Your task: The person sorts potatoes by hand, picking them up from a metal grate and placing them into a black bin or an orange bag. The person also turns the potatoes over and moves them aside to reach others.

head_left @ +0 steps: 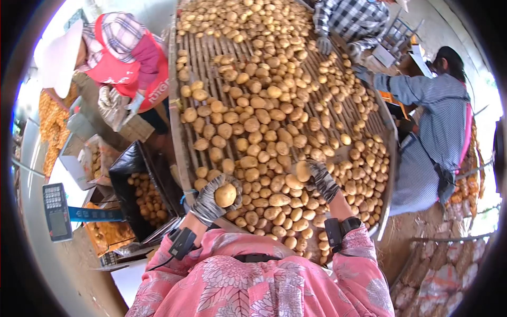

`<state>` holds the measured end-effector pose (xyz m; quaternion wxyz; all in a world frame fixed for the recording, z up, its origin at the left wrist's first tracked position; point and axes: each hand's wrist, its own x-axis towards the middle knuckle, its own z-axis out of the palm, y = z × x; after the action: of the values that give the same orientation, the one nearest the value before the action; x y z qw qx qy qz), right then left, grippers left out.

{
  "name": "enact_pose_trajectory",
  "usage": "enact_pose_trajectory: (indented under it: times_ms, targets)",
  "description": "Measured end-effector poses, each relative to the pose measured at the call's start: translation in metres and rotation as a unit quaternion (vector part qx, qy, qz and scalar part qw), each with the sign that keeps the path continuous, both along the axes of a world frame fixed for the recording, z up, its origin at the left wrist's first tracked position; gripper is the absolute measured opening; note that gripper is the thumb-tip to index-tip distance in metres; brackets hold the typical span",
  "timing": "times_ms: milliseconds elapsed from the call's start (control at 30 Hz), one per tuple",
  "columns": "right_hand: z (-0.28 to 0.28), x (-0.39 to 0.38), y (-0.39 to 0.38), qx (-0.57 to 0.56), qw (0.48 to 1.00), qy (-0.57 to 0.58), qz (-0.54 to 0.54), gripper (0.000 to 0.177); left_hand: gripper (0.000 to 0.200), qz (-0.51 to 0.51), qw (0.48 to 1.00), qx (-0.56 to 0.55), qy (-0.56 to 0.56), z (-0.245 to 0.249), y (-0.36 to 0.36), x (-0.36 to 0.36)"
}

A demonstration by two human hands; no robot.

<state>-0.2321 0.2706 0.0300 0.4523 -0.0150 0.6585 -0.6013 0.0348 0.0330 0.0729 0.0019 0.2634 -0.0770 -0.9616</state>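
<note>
Potatoes (261,116) of mixed sizes lie across a slatted wooden table (203,58). My left hand (208,203), in a grey striped glove, is closed around a large potato (225,195) by the table's near left edge. Above the heap, my right hand (322,179), in a matching glove, has its fingers against another potato (303,171) and grips it. Loose potatoes surround both hands, packed closest along the near side. Pink patterned sleeves cover my arms, and a dark device is strapped at each wrist.
A black-lined box (132,166) of potatoes stands left of the table, near a scale display (57,211). One person in a red apron (127,79) is at the left; two others (438,111) work along the right side. Filled sacks (438,274) lie lower right.
</note>
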Motion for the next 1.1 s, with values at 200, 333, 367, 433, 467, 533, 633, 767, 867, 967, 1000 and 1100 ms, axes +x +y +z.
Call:
enact_pose_trajectory:
  times_ms: [200,333,367,433,467,533,633,767,867,967,1000,1100]
  targets:
    - [0.049,0.047,-0.006,-0.196,0.978,-0.072,0.022,0.048,0.029,-0.073,0.980,-0.164,0.089,0.015,0.028,-0.013]
    - [0.055,0.067,-0.030,-0.208,0.976,-0.071,0.009,0.057,0.033,-0.105,0.950,-0.293,0.039,0.003,0.038,-0.019]
    - [0.052,0.064,-0.032,-0.207,0.974,-0.063,0.064,0.057,0.033,-0.097,0.938,-0.331,0.033,0.009,0.040,-0.020]
    - [0.050,0.069,-0.042,-0.201,0.973,-0.034,0.111,0.055,0.031,-0.127,0.957,-0.262,0.006,0.022,0.038,-0.024]
    - [0.050,0.072,-0.046,-0.197,0.975,-0.017,0.104,0.051,0.034,-0.144,0.967,-0.211,-0.013,0.023,0.037,-0.023]
    - [0.059,0.081,-0.058,-0.165,0.977,0.026,0.132,0.046,0.031,-0.117,0.960,-0.253,0.032,0.011,0.040,-0.022]
    - [0.083,0.105,-0.076,-0.006,0.895,0.359,0.264,0.044,0.031,-0.078,0.958,-0.263,0.084,0.011,0.044,-0.017]
    - [0.090,0.113,-0.078,-0.084,0.835,0.394,0.376,0.064,0.037,-0.035,0.964,-0.260,0.046,-0.015,0.033,0.000]
    - [0.072,0.094,-0.068,-0.103,0.884,0.315,0.330,0.049,0.052,-0.022,0.981,-0.190,0.027,0.009,0.025,0.033]
    - [0.037,0.064,-0.060,-0.042,0.903,0.368,0.217,0.036,0.058,0.072,0.980,-0.165,0.087,0.015,0.013,0.069]
    - [-0.004,0.042,-0.046,0.057,0.866,0.455,0.199,0.033,0.055,0.114,0.968,-0.215,0.065,0.017,0.011,0.083]
    - [-0.041,0.027,-0.005,0.230,0.637,0.691,0.252,0.042,0.058,0.087,0.973,-0.204,0.059,-0.009,-0.009,0.163]
